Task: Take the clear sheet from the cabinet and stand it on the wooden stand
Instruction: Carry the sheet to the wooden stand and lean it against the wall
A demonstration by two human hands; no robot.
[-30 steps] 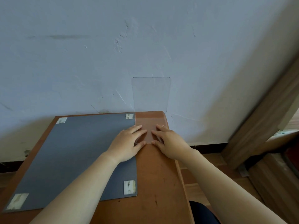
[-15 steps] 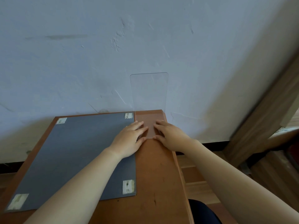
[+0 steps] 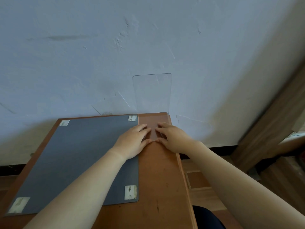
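Observation:
The clear sheet [image 3: 151, 95] has rounded far corners and reaches past the far edge of the brown wooden surface [image 3: 158, 171], in front of the wall. Its near end rests on the wood between my hands. My left hand [image 3: 132, 142] holds the sheet's near left side, fingers on top and thumb at the near edge. My right hand [image 3: 173, 138] holds the near right side the same way. Whether the sheet stands upright or leans away, I cannot tell.
A large grey board [image 3: 79, 159] with taped corners covers the left part of the wooden surface, right beside my left hand. The pale wall [image 3: 148, 47] stands just behind. A wooden frame [image 3: 272, 129] rises at the right, with floor below it.
Both hands have slid a little toward the far edge of the wood, pushing the clear sheet farther out toward the wall.

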